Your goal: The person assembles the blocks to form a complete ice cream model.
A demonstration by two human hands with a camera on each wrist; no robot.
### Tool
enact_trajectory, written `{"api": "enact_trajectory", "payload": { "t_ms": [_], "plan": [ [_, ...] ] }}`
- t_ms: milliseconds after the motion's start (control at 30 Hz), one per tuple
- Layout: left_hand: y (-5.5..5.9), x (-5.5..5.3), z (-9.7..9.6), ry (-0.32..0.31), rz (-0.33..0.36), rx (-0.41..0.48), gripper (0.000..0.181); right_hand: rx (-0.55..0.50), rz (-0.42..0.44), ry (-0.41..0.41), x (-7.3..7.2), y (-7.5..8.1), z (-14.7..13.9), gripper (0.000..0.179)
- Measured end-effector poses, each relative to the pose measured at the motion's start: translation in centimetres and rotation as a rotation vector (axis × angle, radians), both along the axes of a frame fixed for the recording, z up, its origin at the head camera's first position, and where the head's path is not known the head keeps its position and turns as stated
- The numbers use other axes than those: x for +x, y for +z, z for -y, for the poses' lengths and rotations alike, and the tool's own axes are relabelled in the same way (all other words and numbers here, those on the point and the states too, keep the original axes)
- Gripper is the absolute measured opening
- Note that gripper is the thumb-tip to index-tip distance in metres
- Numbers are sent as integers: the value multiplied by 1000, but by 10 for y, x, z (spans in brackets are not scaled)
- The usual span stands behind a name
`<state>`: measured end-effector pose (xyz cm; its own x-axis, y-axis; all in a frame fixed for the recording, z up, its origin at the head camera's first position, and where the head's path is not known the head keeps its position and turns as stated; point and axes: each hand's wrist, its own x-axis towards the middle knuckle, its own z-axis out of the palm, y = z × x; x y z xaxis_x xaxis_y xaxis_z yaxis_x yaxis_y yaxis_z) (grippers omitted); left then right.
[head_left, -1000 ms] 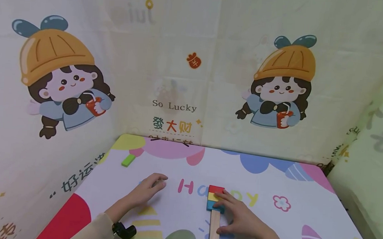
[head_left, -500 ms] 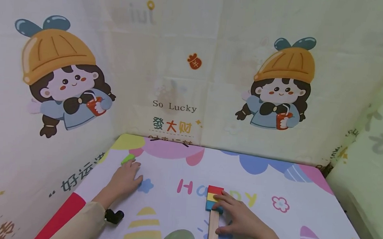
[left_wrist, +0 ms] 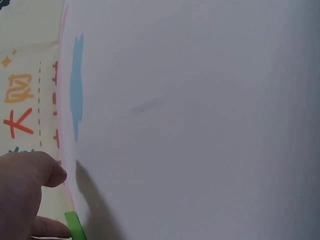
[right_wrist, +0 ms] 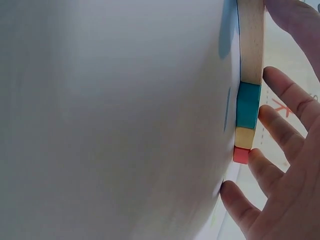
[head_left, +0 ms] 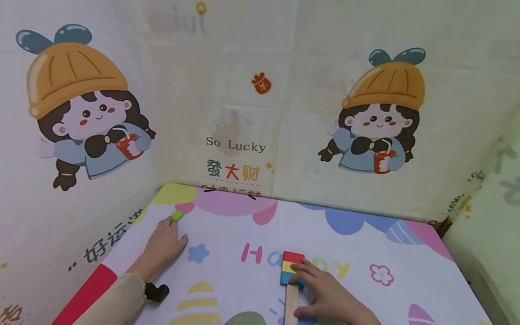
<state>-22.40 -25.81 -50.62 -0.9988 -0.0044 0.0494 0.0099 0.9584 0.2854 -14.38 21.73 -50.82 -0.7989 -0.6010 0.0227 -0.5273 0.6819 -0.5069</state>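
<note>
At the far left of the table in the head view, my left hand (head_left: 161, 246) touches a small green block (head_left: 177, 215), covering part of it. The left wrist view shows a finger against that green block (left_wrist: 75, 226), with the thumb held apart. My right hand (head_left: 328, 293) rests with spread fingers on a row of flat-lying blocks. From far to near these are a red block (head_left: 293, 257), a yellow block (head_left: 287, 267), a blue block (head_left: 286, 278) and a long plain wooden block (head_left: 291, 307). Fingertips touch the row's side in the right wrist view.
A white tabletop (head_left: 230, 280) printed with colourful shapes and letters lies under both hands. Printed cloth walls (head_left: 227, 106) enclose it at the back, left and right. The right part of the table bears only printed pictures, such as a pink flower outline (head_left: 381, 275).
My left hand has moved left and away from me, from the table's middle-left to the green block, and now touches it. The right hand and the block row have stayed put.
</note>
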Motion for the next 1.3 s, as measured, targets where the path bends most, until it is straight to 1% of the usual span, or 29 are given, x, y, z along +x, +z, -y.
{"api": "enact_trajectory", "payload": {
  "t_ms": [100,233,467,600,700,833,967,1167,1300],
  "plan": [
    [-1,0,-4,15,-28,15,71,5,7,-6,0,0,0,53],
    [-3,-1,-7,41,-37,8,75,7,14,-11,0,1,0,53],
    [-5,-2,-8,68,25,13,82,22,27,-19,1,2,2,54],
    [-5,-3,-10,57,47,25,87,27,9,-14,1,3,2,55],
    [-4,-4,-13,37,53,33,90,12,2,-10,2,4,3,55],
    [-1,-4,-20,24,75,46,91,1,1,-6,3,6,3,55],
    [0,-4,-27,6,93,37,90,10,4,-4,3,7,4,55],
    [3,-4,-40,-35,70,27,88,17,0,-6,3,8,5,56],
    [7,-4,-50,-58,79,29,86,13,7,-7,3,8,5,56]
  ]
}}
